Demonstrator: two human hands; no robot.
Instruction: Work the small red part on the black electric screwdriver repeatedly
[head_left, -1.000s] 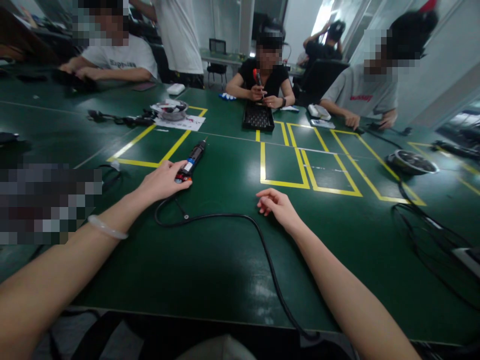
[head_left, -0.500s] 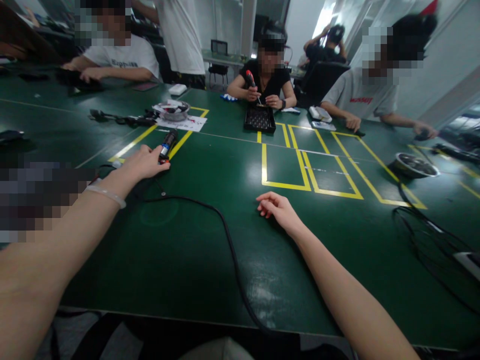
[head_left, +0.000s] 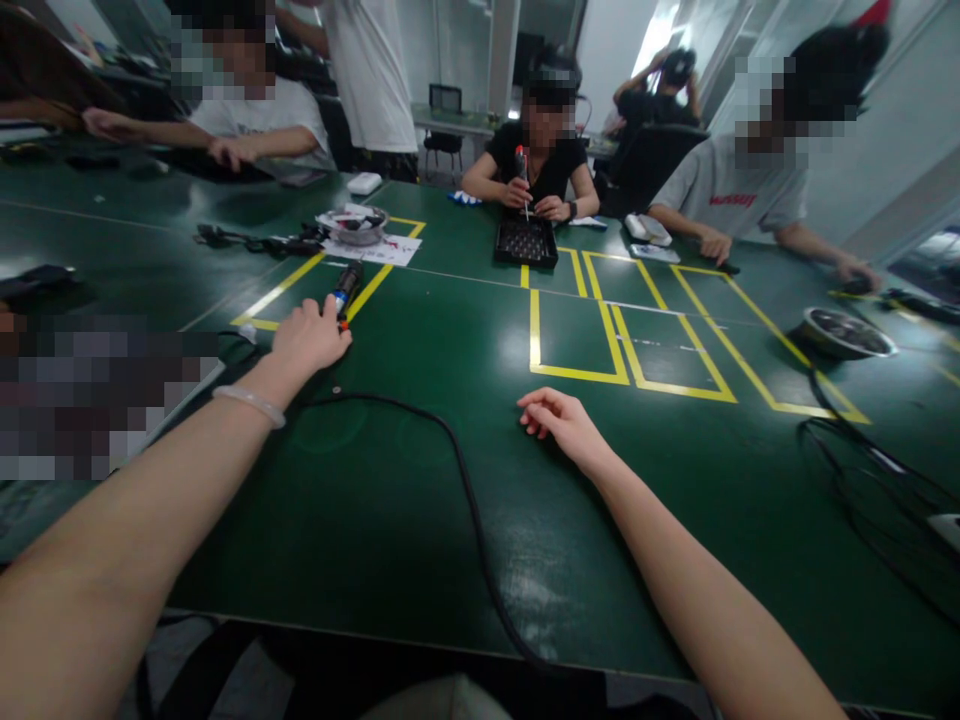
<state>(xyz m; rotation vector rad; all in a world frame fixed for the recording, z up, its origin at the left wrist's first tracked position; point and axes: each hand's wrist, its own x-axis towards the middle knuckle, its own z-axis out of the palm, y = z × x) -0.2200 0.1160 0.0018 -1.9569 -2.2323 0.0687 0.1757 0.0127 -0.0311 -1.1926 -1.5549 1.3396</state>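
Observation:
My left hand reaches forward over the green table and is closed round the near end of a black cylindrical tool, which looks like an electric screwdriver. Blue shows along its body and orange by my fingers; the gripped end is hidden. It lies by the yellow tape outline at left. Nearer the middle, my right hand rests on the table with loosely curled fingers and holds nothing. Between my arms a black cable runs to the table's front edge.
A clear bowl with small parts sits on white paper beyond the tool. Across the table, a person holds a screwdriver over a black tray. At right stand a metal bowl and tangled cables. More people sit around the table.
My left hand has turned and closed more fully over the tool's near end. My right hand stays in place. The camera view has shifted slightly.

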